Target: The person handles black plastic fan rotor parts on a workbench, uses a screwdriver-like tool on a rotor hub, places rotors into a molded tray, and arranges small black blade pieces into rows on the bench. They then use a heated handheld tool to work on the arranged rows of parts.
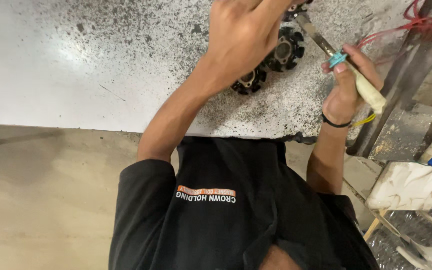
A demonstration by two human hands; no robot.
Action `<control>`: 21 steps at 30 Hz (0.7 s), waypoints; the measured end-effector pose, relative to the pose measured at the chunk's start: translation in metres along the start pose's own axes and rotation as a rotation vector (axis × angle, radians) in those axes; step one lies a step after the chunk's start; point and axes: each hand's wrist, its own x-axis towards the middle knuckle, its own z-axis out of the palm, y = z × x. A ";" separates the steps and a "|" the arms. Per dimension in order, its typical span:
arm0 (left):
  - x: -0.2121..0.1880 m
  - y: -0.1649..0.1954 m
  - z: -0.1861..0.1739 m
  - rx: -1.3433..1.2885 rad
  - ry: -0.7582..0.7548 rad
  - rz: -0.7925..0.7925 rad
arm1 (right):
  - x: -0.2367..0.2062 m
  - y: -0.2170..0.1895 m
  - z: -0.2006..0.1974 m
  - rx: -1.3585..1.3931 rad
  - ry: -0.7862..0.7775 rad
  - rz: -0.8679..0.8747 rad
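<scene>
Speckled table (101, 65), flat tool (321, 40) in right-hand fingers (348, 65)

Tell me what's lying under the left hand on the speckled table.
Under the left hand two black toothed ring parts lie side by side on the table. The hand and wrist cover part of them, and whatever the fingers grip at the top edge is hidden.

There were 2 hands (241, 35) (348, 87), 1 tool (343, 62), 1 table (76, 60), and 2 full black coil rings (286, 48) (250, 81).
</scene>
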 end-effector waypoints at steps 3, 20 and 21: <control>-0.014 -0.015 0.035 0.069 0.005 -0.072 | 0.012 0.008 0.000 -0.031 -0.035 -0.018; -0.064 -0.036 0.096 0.029 -0.092 -0.208 | 0.049 -0.066 0.043 -0.680 -0.469 -0.228; -0.063 -0.036 0.096 0.021 -0.100 -0.222 | 0.052 -0.073 0.047 -0.693 -0.497 -0.249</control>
